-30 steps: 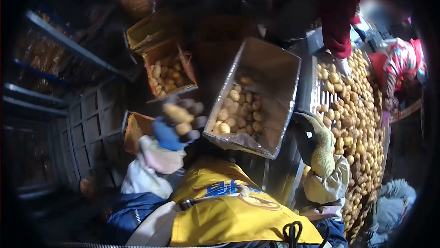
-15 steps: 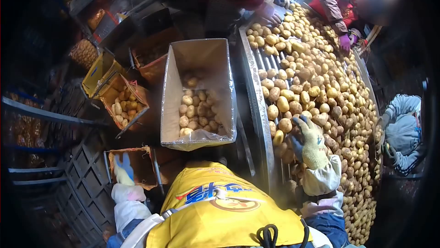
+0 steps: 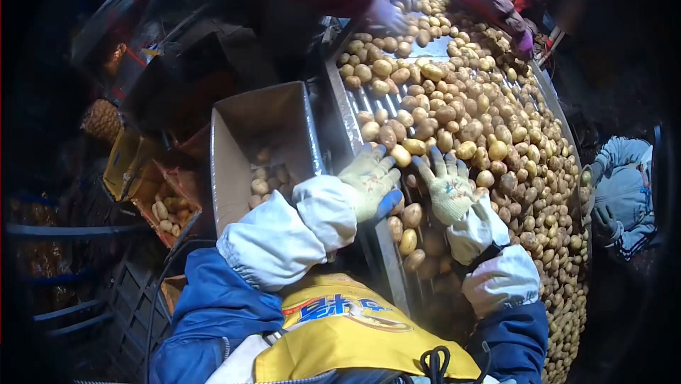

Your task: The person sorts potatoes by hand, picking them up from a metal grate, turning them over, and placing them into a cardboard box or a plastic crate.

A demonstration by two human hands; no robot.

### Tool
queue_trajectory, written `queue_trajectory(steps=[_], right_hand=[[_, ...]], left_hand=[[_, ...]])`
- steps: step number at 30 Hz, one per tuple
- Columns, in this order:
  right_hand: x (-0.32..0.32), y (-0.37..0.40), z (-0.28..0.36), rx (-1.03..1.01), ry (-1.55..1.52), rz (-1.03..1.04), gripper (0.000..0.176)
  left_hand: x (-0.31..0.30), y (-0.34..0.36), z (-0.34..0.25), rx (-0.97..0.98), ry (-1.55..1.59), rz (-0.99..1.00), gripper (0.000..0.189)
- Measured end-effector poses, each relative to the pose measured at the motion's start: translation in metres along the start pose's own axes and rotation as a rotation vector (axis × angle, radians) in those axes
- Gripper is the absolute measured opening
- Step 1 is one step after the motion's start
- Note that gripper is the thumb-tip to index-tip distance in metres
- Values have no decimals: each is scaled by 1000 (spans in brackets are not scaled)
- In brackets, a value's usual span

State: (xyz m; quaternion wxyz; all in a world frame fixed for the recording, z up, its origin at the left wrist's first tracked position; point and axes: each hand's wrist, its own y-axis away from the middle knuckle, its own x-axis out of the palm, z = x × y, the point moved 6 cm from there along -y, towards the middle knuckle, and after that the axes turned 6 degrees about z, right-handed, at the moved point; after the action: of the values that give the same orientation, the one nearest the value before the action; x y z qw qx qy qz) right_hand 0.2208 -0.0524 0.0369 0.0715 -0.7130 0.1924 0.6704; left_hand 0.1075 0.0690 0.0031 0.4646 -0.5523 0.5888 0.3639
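Potatoes (image 3: 464, 130) cover a slatted metal sorting table (image 3: 349, 125) on the right. My left hand (image 3: 370, 182), in a pale yellow glove with blue fingertips, reaches over the table's near edge. Its fingers are apart beside a few potatoes, and I see nothing held in it. Close by on the right, my right hand (image 3: 450, 189), gloved alike, lies over the potatoes palm down with its fingers spread. What its palm touches is hidden. Left of my left hand stands a cardboard box (image 3: 234, 132) with potatoes at its bottom, partly hidden by my sleeve.
Smaller crates, one orange (image 3: 186, 184) with potatoes and one yellow (image 3: 122, 165), stand at the left. Across the far end of the table, co-workers' gloved hands (image 3: 389, 13) reach among potatoes. Another person in a grey-blue jacket (image 3: 624, 189) is at the right edge.
My left hand has left the crate at the lower left and come over the table edge beside my right hand. The right hand has moved slightly left, and the camera view has shifted.
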Motion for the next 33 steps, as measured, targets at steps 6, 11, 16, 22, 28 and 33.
queue_trajectory(steps=[6,11,16,22,28,33], right_hand=[[27,-78,-28,98,-83,-20,64],[41,-111,-33,207,-186,7,67],[9,-39,-10,150,-106,253,73],[-16,-35,-34,30,-199,7,64],[34,-95,-56,85,-76,4,55],[47,-99,-63,97,-104,16,49]], left_hand=[[-3,-48,68,-218,-57,212,52],[-5,-62,93,-231,-37,225,52],[4,-30,36,-73,-81,342,41],[3,0,-1,41,149,-53,33],[27,0,8,-19,178,163,43],[16,1,5,18,160,101,47]])
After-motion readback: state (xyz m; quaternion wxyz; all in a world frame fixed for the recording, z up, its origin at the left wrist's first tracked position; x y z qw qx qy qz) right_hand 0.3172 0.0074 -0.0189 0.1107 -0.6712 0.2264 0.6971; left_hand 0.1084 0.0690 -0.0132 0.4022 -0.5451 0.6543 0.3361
